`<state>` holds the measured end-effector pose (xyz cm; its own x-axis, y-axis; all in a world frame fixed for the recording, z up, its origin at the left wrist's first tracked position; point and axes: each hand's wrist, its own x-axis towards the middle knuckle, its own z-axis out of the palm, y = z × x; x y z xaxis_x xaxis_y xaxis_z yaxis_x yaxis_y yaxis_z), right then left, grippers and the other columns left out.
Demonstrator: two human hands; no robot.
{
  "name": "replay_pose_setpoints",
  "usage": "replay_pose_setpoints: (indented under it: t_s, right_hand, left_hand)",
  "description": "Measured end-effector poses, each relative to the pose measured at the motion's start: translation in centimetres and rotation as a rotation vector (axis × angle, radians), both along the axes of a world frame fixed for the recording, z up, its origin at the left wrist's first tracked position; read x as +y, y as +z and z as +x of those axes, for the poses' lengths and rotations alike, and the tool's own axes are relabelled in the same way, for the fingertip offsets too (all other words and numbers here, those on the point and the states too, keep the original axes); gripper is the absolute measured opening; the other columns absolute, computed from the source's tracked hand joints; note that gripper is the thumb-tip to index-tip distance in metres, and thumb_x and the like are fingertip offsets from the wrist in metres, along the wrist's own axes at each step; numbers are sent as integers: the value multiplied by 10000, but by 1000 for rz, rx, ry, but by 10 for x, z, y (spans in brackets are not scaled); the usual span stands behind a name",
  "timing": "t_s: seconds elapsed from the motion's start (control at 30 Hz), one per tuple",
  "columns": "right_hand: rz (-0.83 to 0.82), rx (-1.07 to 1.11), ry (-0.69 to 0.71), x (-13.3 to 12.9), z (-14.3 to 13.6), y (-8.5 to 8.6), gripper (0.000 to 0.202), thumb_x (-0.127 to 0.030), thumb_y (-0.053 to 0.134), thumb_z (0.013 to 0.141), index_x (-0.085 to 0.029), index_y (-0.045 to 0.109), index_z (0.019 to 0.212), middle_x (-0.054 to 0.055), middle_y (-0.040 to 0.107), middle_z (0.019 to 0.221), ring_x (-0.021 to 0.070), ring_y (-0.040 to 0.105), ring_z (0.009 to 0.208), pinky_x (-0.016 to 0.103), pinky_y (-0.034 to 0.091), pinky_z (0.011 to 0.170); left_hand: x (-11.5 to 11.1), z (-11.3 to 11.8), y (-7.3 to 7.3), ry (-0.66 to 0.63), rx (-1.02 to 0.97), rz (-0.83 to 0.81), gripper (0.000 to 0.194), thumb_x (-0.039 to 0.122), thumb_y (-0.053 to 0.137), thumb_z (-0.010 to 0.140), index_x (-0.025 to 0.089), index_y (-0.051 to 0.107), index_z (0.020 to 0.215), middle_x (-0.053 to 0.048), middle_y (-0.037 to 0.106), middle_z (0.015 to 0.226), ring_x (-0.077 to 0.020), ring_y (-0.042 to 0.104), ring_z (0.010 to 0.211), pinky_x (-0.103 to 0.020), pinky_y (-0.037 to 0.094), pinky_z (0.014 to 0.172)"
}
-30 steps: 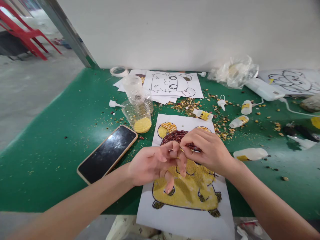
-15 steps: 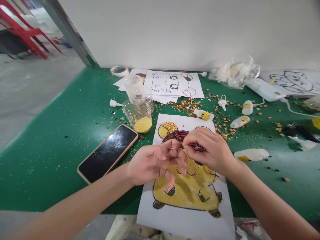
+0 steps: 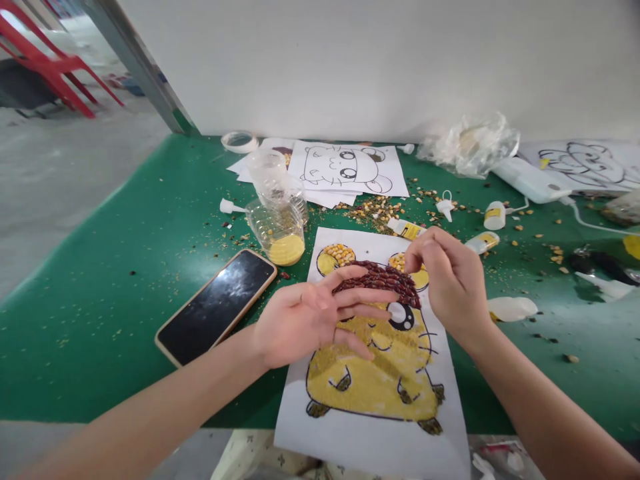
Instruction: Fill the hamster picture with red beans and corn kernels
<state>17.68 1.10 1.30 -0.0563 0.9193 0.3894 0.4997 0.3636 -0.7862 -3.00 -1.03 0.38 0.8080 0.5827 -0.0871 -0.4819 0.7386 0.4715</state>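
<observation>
A hamster picture (image 3: 370, 383) made of yellow grains, with dark red beans (image 3: 383, 280) on its head and corn kernels (image 3: 339, 253) in its ears, lies on white paper at the table's front edge. Over its left half hovers my left hand (image 3: 310, 320), palm turned up and fingers spread, with nothing plainly visible in it. To the right my right hand (image 3: 453, 283) is raised near the right ear, thumb and fingers pinched together. Whatever may be between those fingertips is too small or hidden to make out.
Left of the picture lie a phone (image 3: 216, 307) and clear plastic cups (image 3: 275, 230), one holding yellow grains. Behind are line drawings (image 3: 345, 167), scattered seeds (image 3: 373, 212) and a tape roll (image 3: 239, 141). Glue bottles (image 3: 515, 309) and a plastic bag (image 3: 470, 143) are on the right.
My right hand has moved up and right, away from my left hand, uncovering the beans and the picture's right eye. The fingers of my left hand have straightened and spread.
</observation>
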Motion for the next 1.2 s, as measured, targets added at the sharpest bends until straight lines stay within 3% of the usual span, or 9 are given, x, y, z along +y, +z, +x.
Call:
replay_pose_setpoints:
  t_s: [0.1, 0.2, 0.33, 0.47, 0.63, 0.93, 1.2]
  right_hand:
    - [41, -85, 9, 0, -1, 2, 274, -232, 392, 930, -206, 510, 685, 2, 561, 660, 134, 534, 638, 275, 408, 611]
    - [157, -186, 171, -2, -3, 1, 133, -193, 438, 910, -204, 555, 849, 24, 622, 803, 154, 583, 774, 291, 445, 700]
    - [337, -300, 378, -1, -5, -2, 132, -137, 532, 855, -195, 574, 965, 47, 651, 907, 171, 592, 852, 321, 463, 775]
    - [436, -363, 409, 2, -5, -6, 140, -130, 599, 824, -206, 617, 942, 45, 664, 917, 170, 598, 851, 322, 472, 775]
    - [416, -363, 435, 3, -3, -7, 168, -74, 533, 845, -194, 630, 911, 43, 682, 921, 175, 600, 898, 321, 474, 813]
    - [329, -469, 351, 1, -7, -5, 144, -121, 441, 894, -189, 556, 838, 46, 638, 843, 181, 557, 832, 321, 443, 763]
    - [112, -322, 9, 7, 0, -6, 239, -230, 298, 943, -210, 441, 753, 43, 543, 771, 186, 516, 753, 330, 392, 690]
  left_hand:
    - [0, 1, 3, 42, -6, -42, 660, 157, 385, 688, 196, 317, 1344, -147, 472, 1340, -304, 386, 1285, -509, 367, 953]
    - [0, 2, 4, 106, -22, -70, 718, 177, 382, 701, 191, 231, 1403, -136, 458, 1362, -277, 344, 1320, -511, 279, 1031]
    - [1, 1, 1, 138, -30, -92, 747, 193, 398, 691, 206, 214, 1415, -111, 517, 1306, -225, 431, 1244, -480, 290, 1039]
    - [0, -1, -1, 133, -12, -109, 743, 194, 412, 682, 231, 244, 1405, -79, 575, 1231, -200, 483, 1168, -474, 305, 1035]
    - [0, 1, 1, 121, 20, -92, 725, 181, 428, 668, 237, 294, 1379, -69, 572, 1230, -206, 434, 1230, -476, 286, 1047]
    - [0, 3, 3, 113, 15, -93, 751, 158, 434, 682, 209, 238, 1405, -105, 525, 1297, -239, 289, 1351, -500, 262, 1050]
    - [-1, 2, 6, 86, -17, -113, 744, 148, 399, 708, 186, 221, 1430, -123, 424, 1408, -266, 239, 1378, -529, 223, 1072]
